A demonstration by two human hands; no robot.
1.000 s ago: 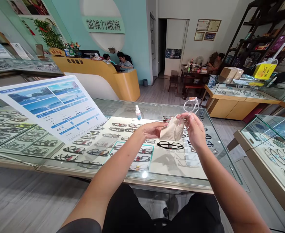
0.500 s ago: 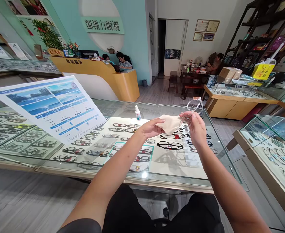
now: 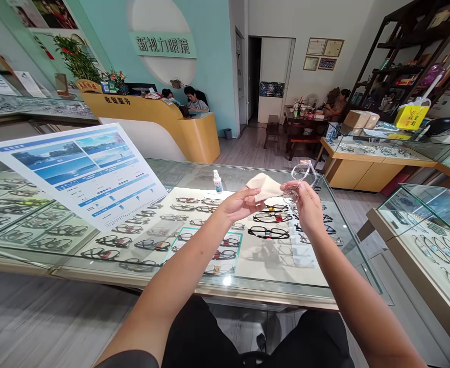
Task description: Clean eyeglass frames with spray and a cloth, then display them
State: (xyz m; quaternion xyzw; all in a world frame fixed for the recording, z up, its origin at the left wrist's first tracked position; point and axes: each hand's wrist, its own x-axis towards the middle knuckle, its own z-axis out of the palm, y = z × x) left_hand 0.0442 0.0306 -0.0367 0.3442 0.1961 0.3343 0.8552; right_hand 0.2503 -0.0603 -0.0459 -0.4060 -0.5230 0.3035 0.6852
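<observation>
My left hand [image 3: 239, 203] pinches a beige cleaning cloth [image 3: 263, 186], which sticks up and to the right from my fingers. My right hand [image 3: 307, 204] grips a pair of clear-framed glasses [image 3: 300, 177] by the lower lens, the other lens standing above my fingers. The cloth's edge sits close to the glasses, just left of them. Both hands hover over the glass top of a display counter [image 3: 194, 278] filled with rows of spectacle frames.
A small spray bottle [image 3: 217, 181] stands on the counter behind my hands. A slanted printed sign [image 3: 83, 168] rests at the left. More glass cases [image 3: 420, 225] stand to the right. People sit at a yellow reception desk [image 3: 159, 122] and a far table.
The cloth was wrapped against the lower lens; my left hand has since drawn it off, up and leftward, so it now stands free beside the glasses. My right hand barely moved.
</observation>
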